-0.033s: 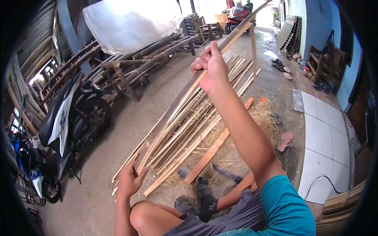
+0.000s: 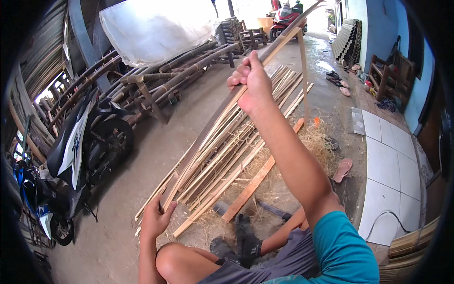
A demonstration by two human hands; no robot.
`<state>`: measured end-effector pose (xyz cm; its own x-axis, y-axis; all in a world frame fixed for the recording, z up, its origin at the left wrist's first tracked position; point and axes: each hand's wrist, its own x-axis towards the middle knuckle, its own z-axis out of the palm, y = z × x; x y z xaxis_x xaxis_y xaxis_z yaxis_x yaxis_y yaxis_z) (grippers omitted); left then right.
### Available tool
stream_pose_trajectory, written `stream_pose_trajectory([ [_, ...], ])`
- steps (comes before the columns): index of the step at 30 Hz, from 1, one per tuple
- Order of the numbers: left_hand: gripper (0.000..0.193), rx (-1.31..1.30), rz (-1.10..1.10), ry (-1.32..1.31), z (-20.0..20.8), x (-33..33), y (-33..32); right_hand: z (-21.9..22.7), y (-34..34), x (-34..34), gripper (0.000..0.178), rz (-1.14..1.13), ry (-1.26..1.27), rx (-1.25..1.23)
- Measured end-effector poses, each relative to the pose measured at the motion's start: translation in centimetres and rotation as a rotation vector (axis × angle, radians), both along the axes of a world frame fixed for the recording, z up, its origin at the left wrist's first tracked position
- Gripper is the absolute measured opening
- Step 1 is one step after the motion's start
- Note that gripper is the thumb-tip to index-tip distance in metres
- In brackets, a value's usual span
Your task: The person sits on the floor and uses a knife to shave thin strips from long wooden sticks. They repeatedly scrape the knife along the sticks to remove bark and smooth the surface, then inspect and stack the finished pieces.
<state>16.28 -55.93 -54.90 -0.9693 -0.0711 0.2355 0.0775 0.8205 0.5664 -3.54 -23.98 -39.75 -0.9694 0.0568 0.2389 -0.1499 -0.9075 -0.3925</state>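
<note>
My right hand [image 2: 255, 84] is raised in the middle of the view, fingers wrapped round a long dark bamboo strip [image 2: 215, 115]. The strip slants from lower left to far upper right, and a thin pale strip [image 2: 303, 71] hangs down from near its upper part. At the lower end my left hand [image 2: 156, 218] has that same strip between thumb and fingers, its thumb pointing right. Beneath lies a bundle of pale and brown bamboo strips [image 2: 236, 142] on the floor. A flat reddish wooden slat [image 2: 257, 185] lies beside the bundle, near my feet.
Fibrous shavings [image 2: 312, 149] cover the floor right of the bundle. A motorcycle [image 2: 94, 137] stands at the left, with bamboo frames [image 2: 175, 73] behind it. A pink sandal [image 2: 343, 170] lies beside the white tiles [image 2: 388, 165]. A wooden chair [image 2: 388, 78] stands at the right wall.
My right hand and the upper part of the strip have shifted very slightly left. The left hand keeps its place.
</note>
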Motion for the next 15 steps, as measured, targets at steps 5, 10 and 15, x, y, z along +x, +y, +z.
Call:
stream_pose_trajectory([
  [5,0.039,0.498,-0.095,0.089,-2.0,0.4,-3.7,-0.1,-0.4,0.3,0.043,0.055,0.027,0.137],
  [10,0.037,0.432,-0.009,0.126,-1.0,-0.6,-3.0,-0.1,2.8,-1.8,0.045,-0.24,0.054,0.215],
  [15,0.037,0.528,0.025,-0.007,0.0,-0.3,-1.4,-2.0,4.4,-3.0,0.056,-0.306,0.083,0.433],
])
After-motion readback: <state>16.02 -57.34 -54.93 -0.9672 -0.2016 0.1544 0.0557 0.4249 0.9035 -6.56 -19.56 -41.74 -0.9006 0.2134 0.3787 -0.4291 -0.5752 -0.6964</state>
